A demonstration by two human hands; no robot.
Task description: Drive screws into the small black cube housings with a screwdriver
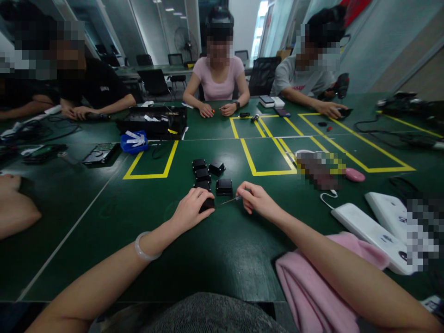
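Tool [230,200], thin and shafted like a screwdriver, pinched by its handle in right hand [255,198], with thumb and fingers drawn close together. Points between eight and nine o'clock, tip just beside a black box [207,206]; cannot tell about contact. At nine o'clock from there, left hand [190,206], half curled and gripping that box low over a green table [225,259], thumb on the near side, fingers on the far side. From the gripped box, between eleven and twelve o'clock, a column of three black boxes [202,175], nearest one partly hidden by fingers. Toward one o'clock, a lone box [224,187]; farther off, between twelve and one, an askew box [217,168]. Well apart, between ten and eleven, a blue tray [130,150] with white strips [136,138]. At four o'clock, pink cloth [294,273] beneath right forearm. Across at twelve, a seated person [221,81] in a pink top.
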